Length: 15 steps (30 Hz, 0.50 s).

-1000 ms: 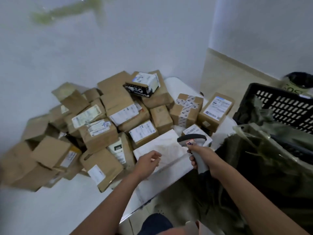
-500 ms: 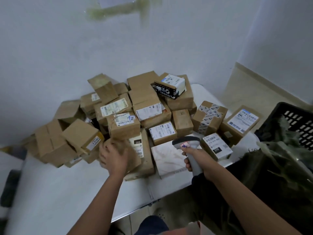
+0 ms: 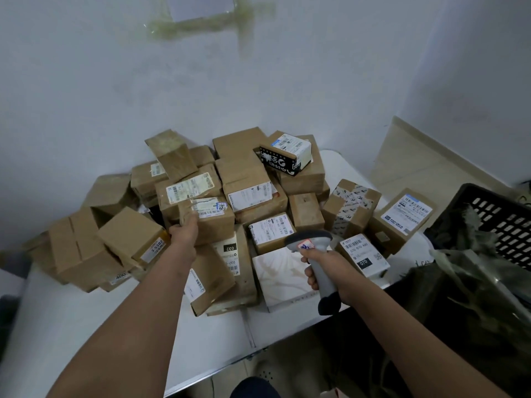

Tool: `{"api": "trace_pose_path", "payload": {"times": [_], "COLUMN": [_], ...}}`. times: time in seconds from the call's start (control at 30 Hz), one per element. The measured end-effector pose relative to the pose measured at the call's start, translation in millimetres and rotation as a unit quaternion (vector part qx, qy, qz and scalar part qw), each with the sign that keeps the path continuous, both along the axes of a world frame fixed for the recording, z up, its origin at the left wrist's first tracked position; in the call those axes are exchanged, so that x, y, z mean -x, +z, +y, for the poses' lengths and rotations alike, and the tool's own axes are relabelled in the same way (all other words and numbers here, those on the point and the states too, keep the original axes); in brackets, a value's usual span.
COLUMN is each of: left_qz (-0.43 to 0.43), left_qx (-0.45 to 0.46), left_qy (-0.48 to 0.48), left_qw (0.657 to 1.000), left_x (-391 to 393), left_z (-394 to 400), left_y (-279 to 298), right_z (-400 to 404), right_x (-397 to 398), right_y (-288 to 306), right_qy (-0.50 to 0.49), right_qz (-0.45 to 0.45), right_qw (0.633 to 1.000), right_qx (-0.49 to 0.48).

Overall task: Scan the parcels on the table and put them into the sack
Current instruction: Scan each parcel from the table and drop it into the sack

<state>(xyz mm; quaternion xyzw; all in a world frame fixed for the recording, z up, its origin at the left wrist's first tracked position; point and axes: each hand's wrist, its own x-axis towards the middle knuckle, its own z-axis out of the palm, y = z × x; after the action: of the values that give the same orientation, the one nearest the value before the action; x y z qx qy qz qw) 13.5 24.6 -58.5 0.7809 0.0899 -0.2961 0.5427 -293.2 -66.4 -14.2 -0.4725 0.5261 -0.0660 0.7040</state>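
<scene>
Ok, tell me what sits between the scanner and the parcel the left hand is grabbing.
In the head view, a small parcel with a white label lies between the scanner and the gripped parcel, with the tall 032 parcel just below that line.

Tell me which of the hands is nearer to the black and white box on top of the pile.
Right, narrowly. The right hand grips the scanner below the black-and-white box; the left hand, gripping a brown parcel, is below-left, slightly farther.
</scene>
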Motion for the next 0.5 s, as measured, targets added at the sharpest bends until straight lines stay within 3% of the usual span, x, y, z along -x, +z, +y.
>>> {"api": "trace_pose_path", "payload": {"times": [0.3, 0.5], "left_qz": [-0.034, -0.060], "left_qx": [0.130, 0.184], "left_qy": [-0.011, -0.114], "left_qw": [0.991, 0.974], "left_x": [34.5, 74.9], "left_z": [45.1, 52.0], "left_y": [-7.3, -0.5], "right_z": [-0.7, -1.2], "right_x": [-7.1, -1.1], "right_y": [-4.4, 7.2], "right_qy": [-0.021, -0.018], "right_qz": [-0.028, -0.060], "right_qw": [0.999, 0.998], "right_qx": [-0.015, -0.008]}}
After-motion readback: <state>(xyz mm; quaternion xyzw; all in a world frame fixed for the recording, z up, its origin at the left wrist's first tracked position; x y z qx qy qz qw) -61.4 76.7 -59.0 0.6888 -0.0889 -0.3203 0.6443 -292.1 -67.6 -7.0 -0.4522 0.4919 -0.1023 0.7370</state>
